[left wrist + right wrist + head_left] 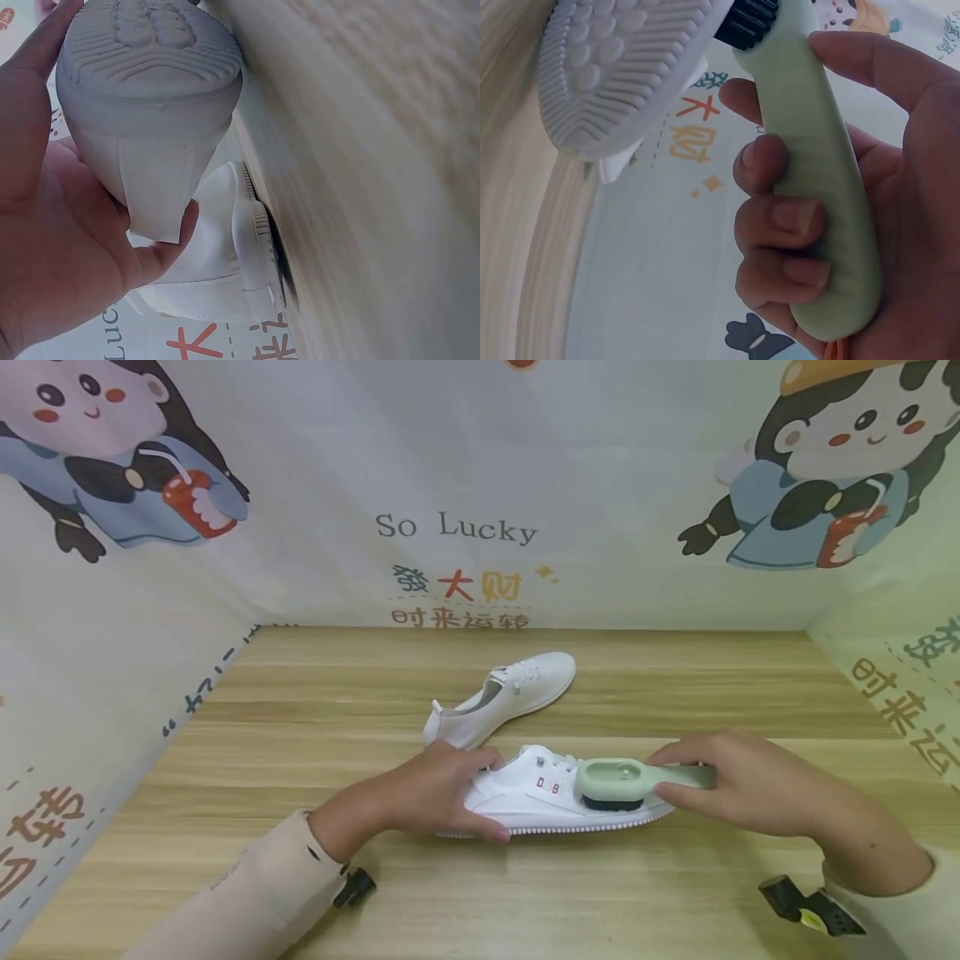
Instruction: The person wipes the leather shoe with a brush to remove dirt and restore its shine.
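My left hand (pixel 435 789) grips the heel end of a white sneaker (pixel 517 802), thumb low on its near side. In the left wrist view, the sneaker's heel (pixel 154 172) and ridged sole show, the sole tipped toward the camera. A pale green shoe brush (pixel 611 777) with dark bristles lies against the sneaker's side near the toe. My right hand (pixel 750 785) holds the brush; in the right wrist view the fingers curl round its handle (pixel 817 172). Whether the bristles press firmly cannot be told.
A second white sneaker (pixel 547 681) sits upright on the wooden table (pixel 330 693) just behind, toe pointing to the back right. Printed cloth walls (pixel 315 468) stand at the back and both sides. A black strap device (pixel 810 906) is on the right wrist.
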`<state>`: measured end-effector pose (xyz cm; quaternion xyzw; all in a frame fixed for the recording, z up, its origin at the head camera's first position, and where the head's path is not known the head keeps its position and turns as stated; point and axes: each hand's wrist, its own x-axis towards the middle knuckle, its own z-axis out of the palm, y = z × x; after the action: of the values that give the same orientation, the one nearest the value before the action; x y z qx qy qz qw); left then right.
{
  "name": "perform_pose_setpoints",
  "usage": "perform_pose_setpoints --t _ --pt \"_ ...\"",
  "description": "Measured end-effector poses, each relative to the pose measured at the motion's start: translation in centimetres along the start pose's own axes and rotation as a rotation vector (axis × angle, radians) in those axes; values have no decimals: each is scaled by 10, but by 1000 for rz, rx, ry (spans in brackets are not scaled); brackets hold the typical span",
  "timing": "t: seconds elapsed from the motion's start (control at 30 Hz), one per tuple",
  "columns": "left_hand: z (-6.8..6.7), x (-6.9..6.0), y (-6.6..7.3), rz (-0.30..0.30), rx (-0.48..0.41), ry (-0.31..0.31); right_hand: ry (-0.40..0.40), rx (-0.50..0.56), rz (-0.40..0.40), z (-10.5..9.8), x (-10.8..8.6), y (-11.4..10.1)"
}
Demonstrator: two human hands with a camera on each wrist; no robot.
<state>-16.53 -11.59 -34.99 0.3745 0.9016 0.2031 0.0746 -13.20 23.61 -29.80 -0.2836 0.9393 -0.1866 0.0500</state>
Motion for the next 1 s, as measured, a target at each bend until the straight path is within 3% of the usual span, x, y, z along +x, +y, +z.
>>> perform_pose_setpoints --t 0.3,0.6,0.73,0.87,1.0 --pt "-2 1 -2 -8 -22 -14 45 -2 -51 15 10 -20" --pt "-4 2 -3 -11 -17 -22 153 -143 -74 36 16 -44" --pt "-4 3 -3 -9 -25 -16 198 -149 -72 42 18 -49" --pt "-3 2 -3 -9 -49 -16 200 -140 -91 44 18 -49" --pt "-1 2 -4 2 -50 -14 150 -96 -78 36 16 -41"
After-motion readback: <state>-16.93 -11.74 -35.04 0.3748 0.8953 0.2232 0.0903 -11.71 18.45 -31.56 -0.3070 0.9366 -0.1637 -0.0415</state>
